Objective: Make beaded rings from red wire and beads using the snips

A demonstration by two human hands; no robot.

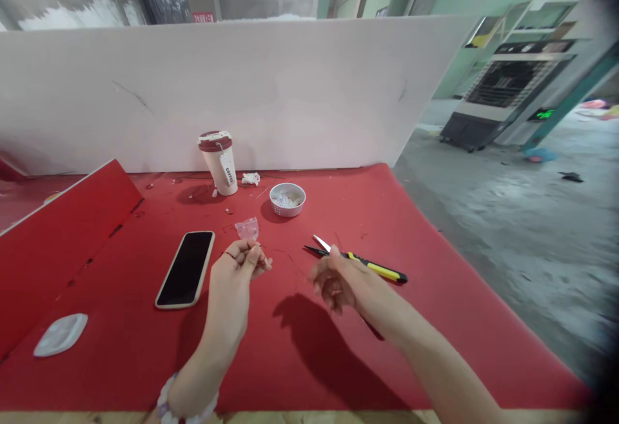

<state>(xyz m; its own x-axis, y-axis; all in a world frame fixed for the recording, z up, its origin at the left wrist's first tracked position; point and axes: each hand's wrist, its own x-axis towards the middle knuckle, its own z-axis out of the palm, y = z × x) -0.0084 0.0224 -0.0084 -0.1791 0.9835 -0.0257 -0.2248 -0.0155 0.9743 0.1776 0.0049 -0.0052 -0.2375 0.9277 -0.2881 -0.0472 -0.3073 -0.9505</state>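
Note:
My left hand (239,261) is raised over the red table, thumb and fingertips pinched on a thin dark thread (283,251). The thread trails right toward my right hand (338,279), whose curled fingers are smeared by motion; whether they grip its end is unclear. Under and beside the right hand lies a tool with a yellow and black handle (380,269) and dark pointed tip. A silver blade (321,242) lies against it, partly covered by the hand. Just behind my left hand rests a small clear zip bag (247,227).
A white bowl (287,200) holds small beads. A lidded coffee cup (220,163) and crumpled white paper (250,179) stand before the white partition (271,89). Left lie a phone (186,269) and a white plastic piece (60,334), near a red panel (72,243).

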